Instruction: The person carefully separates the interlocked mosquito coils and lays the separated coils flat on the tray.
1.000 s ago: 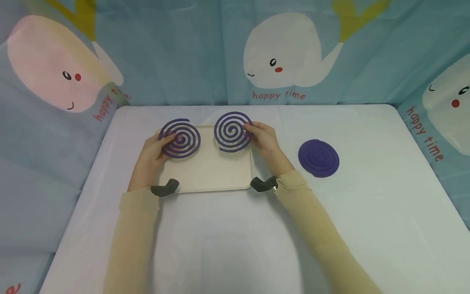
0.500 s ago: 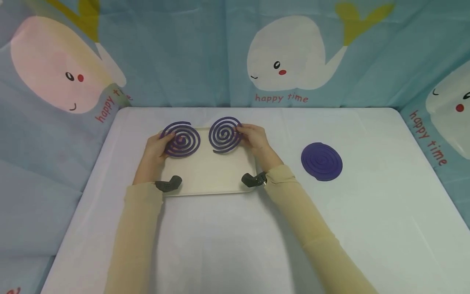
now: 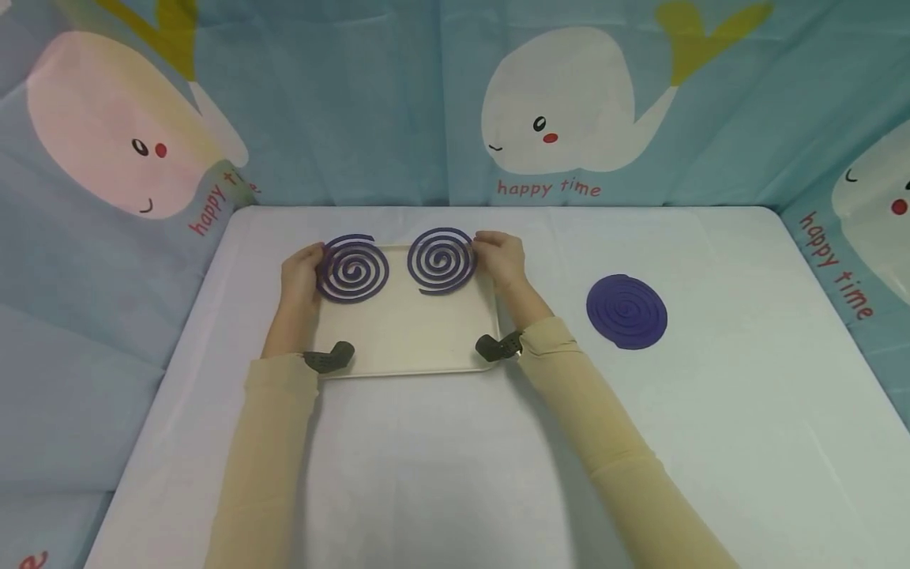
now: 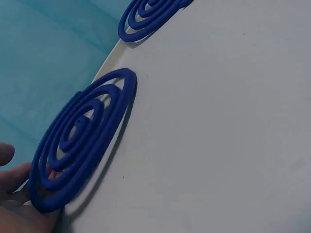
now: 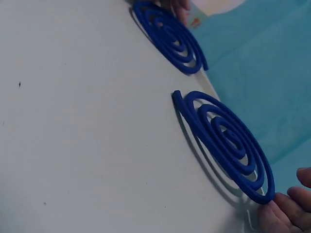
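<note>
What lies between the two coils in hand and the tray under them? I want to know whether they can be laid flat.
Nothing visible does. The left hand holds the left coil and the right hand the right coil, both tilted over the cream tray, whose surface beneath them looks bare.

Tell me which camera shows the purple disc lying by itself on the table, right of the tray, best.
The head view: only it shows the solid purple disc, flat on the white table, apart from the tray and from both hands. Neither wrist view shows the disc; each shows only the two spiral coils.
</note>
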